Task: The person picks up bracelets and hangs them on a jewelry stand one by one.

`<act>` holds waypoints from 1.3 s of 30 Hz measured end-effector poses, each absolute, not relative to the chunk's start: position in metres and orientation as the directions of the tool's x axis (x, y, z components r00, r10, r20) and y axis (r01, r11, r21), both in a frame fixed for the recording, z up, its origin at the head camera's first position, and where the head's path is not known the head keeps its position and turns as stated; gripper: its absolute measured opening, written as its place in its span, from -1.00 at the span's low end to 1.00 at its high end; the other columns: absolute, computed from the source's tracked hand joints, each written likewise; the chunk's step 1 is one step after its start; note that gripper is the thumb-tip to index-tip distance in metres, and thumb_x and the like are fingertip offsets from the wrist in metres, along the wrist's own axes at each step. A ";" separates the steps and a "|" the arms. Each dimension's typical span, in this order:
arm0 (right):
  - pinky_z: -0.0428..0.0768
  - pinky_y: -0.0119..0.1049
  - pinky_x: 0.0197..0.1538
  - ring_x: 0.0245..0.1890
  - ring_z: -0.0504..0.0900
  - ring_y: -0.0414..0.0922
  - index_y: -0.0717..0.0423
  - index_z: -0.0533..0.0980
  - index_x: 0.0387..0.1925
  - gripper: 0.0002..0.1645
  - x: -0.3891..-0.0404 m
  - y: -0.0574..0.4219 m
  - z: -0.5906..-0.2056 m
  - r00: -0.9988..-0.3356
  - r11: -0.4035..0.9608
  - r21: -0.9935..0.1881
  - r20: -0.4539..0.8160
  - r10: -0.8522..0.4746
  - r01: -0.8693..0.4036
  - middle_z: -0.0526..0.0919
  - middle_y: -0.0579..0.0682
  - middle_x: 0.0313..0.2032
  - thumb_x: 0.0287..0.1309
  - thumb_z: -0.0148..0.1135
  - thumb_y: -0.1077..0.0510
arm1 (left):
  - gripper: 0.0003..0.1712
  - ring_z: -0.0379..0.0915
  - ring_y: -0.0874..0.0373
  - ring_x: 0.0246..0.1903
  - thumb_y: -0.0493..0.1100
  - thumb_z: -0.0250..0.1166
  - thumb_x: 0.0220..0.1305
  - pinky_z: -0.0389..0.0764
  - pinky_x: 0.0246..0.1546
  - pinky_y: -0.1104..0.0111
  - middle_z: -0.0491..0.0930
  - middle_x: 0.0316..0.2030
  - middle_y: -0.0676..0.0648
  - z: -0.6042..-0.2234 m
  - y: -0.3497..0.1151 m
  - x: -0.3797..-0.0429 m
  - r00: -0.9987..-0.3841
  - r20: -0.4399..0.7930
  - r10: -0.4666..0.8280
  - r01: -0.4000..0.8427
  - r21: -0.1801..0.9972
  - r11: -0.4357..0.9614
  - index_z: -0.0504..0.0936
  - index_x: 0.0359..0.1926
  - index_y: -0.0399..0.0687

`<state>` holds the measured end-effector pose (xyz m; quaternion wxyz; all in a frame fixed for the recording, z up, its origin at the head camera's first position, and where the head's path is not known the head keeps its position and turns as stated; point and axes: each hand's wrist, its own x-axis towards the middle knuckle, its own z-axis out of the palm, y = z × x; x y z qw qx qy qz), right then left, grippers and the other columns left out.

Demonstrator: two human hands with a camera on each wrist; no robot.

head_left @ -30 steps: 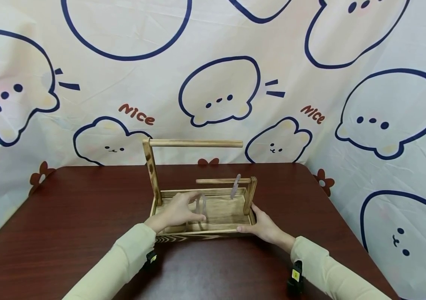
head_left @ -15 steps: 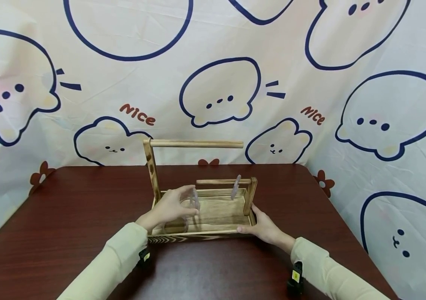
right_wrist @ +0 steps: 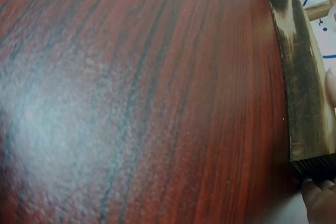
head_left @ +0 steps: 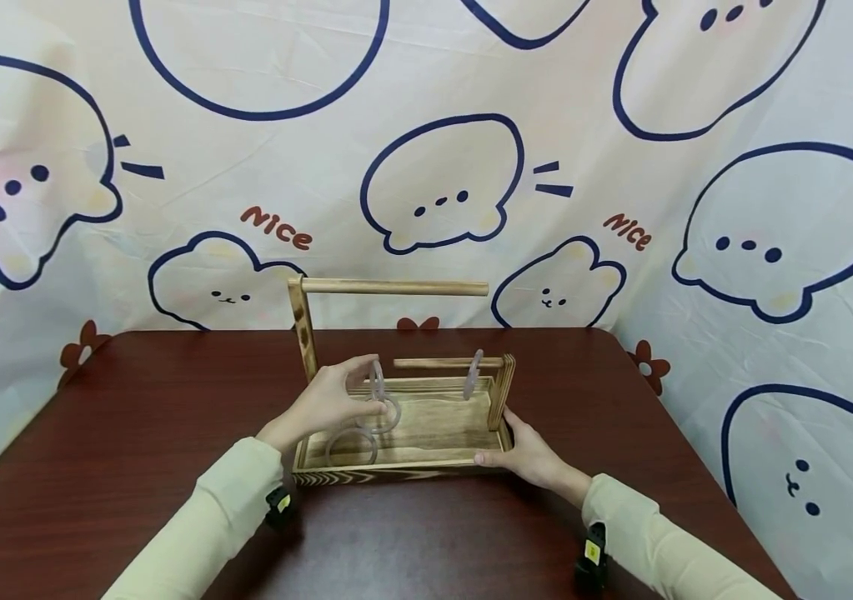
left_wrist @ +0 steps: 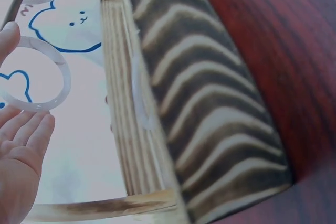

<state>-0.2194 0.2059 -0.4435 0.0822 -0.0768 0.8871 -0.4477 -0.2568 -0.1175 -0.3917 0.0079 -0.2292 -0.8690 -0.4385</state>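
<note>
My left hand (head_left: pixel 328 402) pinches a translucent pale bangle (head_left: pixel 377 379) between thumb and fingers. It is upright above the left part of a wooden jewelry stand's tray (head_left: pixel 441 425). In the left wrist view the held bangle (left_wrist: pixel 65 77) shows as a full ring. Two more bangles lie in the tray: one at the front left (head_left: pixel 374 450), another just behind it (head_left: pixel 398 412). A further bangle (head_left: pixel 473 375) hangs on the stand's lower bar (head_left: pixel 426 363). My right hand (head_left: pixel 527 450) grips the tray's right end, thumb at the front rim, fingers at the side.
The upper bar (head_left: pixel 396 287) juts rightward from a tall left post (head_left: pixel 304 333), its right end free. A short post (head_left: pixel 501 392) carries the lower bar, whose left end is free. Below is a dark red table (head_left: pixel 171 417); a printed cloth (head_left: pixel 283 167) hangs behind.
My left hand has moved left and up with the bangle, out from over the tray's middle. The two lying bangles now show more fully. My right hand has stayed put.
</note>
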 end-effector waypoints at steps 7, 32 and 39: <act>0.15 0.06 0.30 0.36 0.06 0.10 0.23 -0.10 0.40 0.31 -0.220 0.207 -0.445 -0.976 0.596 -0.801 -0.085 -0.202 -0.053 0.09 0.21 0.36 -0.23 0.48 -0.10 | -0.06 0.33 -0.04 0.19 0.02 0.46 -0.08 0.38 0.13 0.15 0.33 0.25 -0.14 -0.381 -0.119 -0.260 -0.887 0.196 0.418 0.402 0.773 0.491 0.24 0.32 -0.04; 0.14 0.05 0.30 0.35 0.08 0.10 0.22 -0.09 0.40 0.30 -0.220 0.206 -0.446 -0.975 0.583 -0.809 -0.069 -0.213 -0.070 0.12 0.21 0.35 -0.25 0.49 -0.07 | 0.01 0.30 -0.01 0.21 0.25 0.40 -0.12 0.37 0.16 0.15 0.31 0.27 -0.10 -0.357 -0.106 -0.267 -0.864 0.184 0.469 0.436 0.738 0.515 0.23 0.33 0.02; 0.14 0.05 0.30 0.35 0.07 0.10 0.21 -0.10 0.40 0.31 -0.220 0.206 -0.444 -0.975 0.587 -0.808 -0.079 -0.207 -0.059 0.11 0.21 0.35 -0.25 0.49 -0.08 | -0.01 0.26 0.02 0.24 0.21 0.41 -0.10 0.33 0.18 0.16 0.26 0.30 -0.04 -0.353 -0.099 -0.269 -0.865 0.171 0.472 0.428 0.742 0.515 0.21 0.34 0.07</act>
